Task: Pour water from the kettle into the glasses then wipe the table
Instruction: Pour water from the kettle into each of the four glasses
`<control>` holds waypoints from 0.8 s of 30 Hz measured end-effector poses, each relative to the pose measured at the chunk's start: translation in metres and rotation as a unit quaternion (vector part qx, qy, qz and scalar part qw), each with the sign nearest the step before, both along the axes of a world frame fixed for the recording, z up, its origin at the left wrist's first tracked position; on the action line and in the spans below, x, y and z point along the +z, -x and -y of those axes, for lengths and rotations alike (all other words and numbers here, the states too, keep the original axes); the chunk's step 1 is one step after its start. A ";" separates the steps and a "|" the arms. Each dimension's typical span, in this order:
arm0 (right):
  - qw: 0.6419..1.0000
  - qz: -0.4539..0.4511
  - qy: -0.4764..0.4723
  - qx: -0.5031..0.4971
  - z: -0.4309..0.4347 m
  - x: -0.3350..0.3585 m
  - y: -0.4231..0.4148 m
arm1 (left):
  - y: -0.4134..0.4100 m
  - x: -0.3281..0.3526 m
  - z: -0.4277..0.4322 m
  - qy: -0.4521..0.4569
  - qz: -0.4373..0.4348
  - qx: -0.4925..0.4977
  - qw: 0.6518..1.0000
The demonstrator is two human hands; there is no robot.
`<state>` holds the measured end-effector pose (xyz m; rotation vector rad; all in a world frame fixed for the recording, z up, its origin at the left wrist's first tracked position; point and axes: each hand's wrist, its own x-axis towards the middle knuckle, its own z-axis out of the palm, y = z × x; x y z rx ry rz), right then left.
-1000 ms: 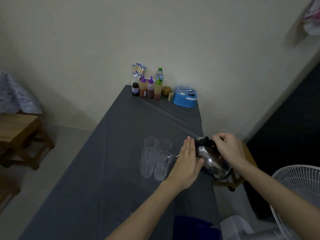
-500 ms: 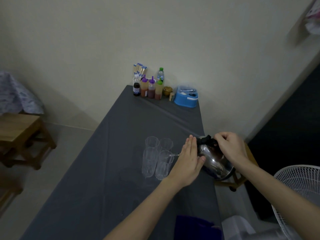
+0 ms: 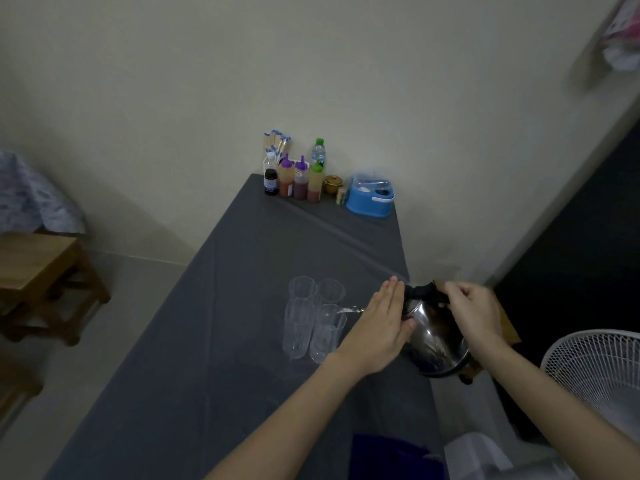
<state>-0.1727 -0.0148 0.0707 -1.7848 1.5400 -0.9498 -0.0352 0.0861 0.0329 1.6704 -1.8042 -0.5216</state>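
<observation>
The right hand (image 3: 472, 315) gripped the tilted kettle (image 3: 436, 341) by its handle; the left hand (image 3: 382, 327), flat and unclenched, steadied its body. The stream now reached the nearest glass (image 3: 325, 332) beside the left hand, where a second earlier it fell short; three glasses remained unfilled.

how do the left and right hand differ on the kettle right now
The right hand is curled shut around the black handle; the left hand is flat and open, its palm against the kettle side. The right is on top, the left is nearer the spout and glasses. Both touch the tilted kettle.
</observation>
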 end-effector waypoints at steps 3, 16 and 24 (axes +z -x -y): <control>0.998 0.045 -0.020 -0.029 -0.010 -0.005 0.002 | 0.001 -0.001 0.001 -0.002 0.021 -0.013 1.000; 0.956 0.236 -0.113 -0.132 -0.045 -0.026 -0.002 | -0.013 0.000 -0.007 0.037 0.097 -0.053 0.993; 0.960 0.246 -0.094 -0.098 -0.053 -0.024 -0.028 | -0.035 0.005 -0.022 0.075 0.090 -0.028 0.993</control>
